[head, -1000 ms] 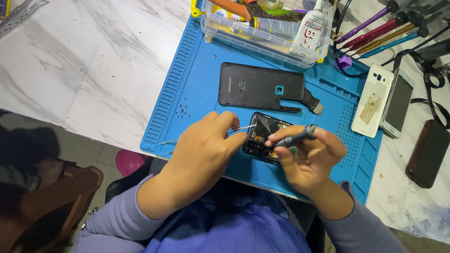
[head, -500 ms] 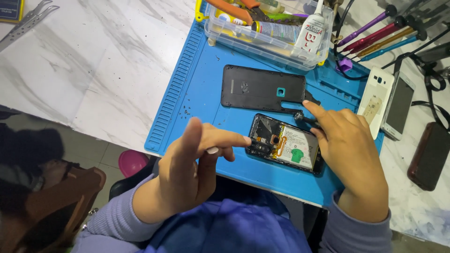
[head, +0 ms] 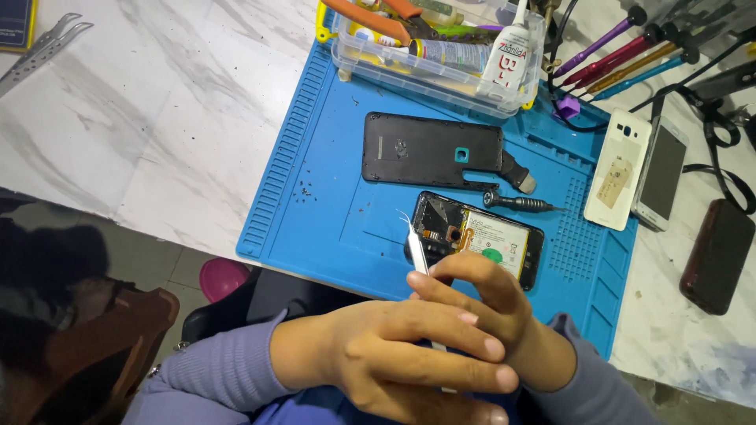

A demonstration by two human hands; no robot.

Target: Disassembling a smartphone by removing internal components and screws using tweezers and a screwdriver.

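An open black phone (head: 480,240) lies with its battery and board showing on the blue work mat (head: 315,197). Its black back cover (head: 429,149) rests just beyond it. A small black screwdriver (head: 516,203) lies on the mat between the two. My hands meet at the mat's near edge. My right hand (head: 480,303) curls around thin metal tweezers (head: 416,248), whose tip points up over the phone's left end. My left hand (head: 394,354) lies across in front, and the tweezers' lower end runs under its fingers.
A clear plastic box (head: 425,71) of tools, with a white glue bottle (head: 508,55), stands at the mat's far edge. Several coloured screwdrivers (head: 622,59), a white phone (head: 661,169), a white back cover (head: 618,169) and a dark case (head: 717,256) lie to the right. A brown bag (head: 79,354) sits low left.
My right hand has put the screwdriver down on the mat and come back to the near edge. Both hands have come off the phone and now meet around the tweezers.
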